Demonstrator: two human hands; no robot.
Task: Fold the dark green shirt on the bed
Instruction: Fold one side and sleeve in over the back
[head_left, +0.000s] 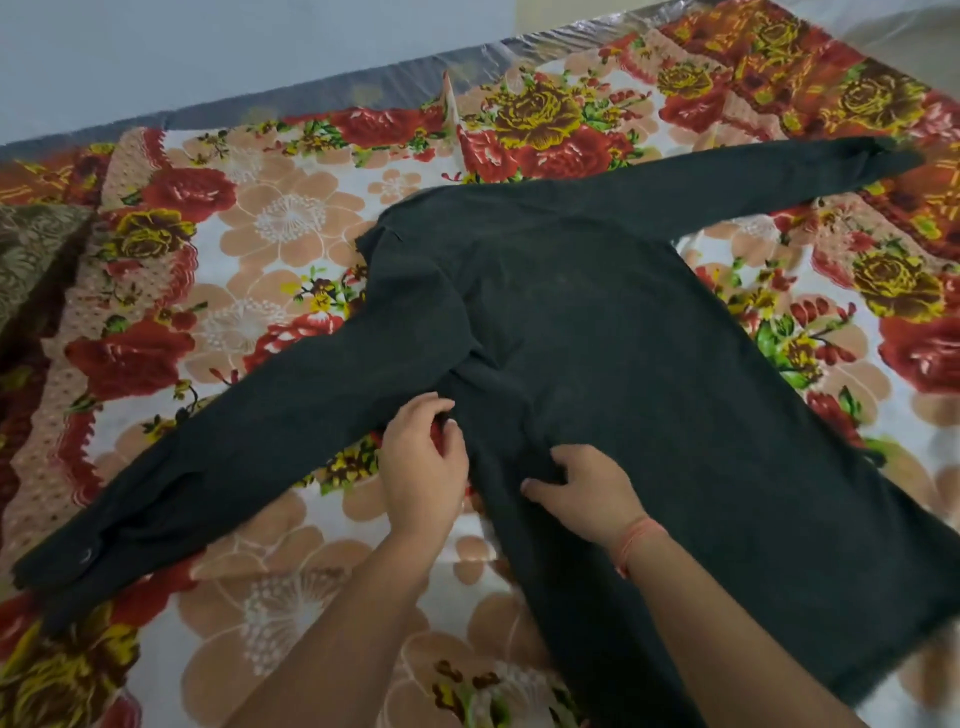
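The dark green shirt (597, 353) lies spread flat on the bed, back up, its collar toward the far left. One long sleeve stretches to the near left, the other to the far right. My left hand (423, 467) sits at the shirt's near side edge, just below the armpit of the left sleeve, fingers curled onto the cloth's edge. My right hand (582, 488) rests on the shirt's body beside it, fingers pinching a small fold of fabric. An orange thread is tied around the right wrist.
A floral bedsheet (270, 223) in red, peach and yellow covers the bed. A dark patterned pillow (31, 260) lies at the far left. The mattress edge in clear plastic (363, 88) runs along the wall at the back.
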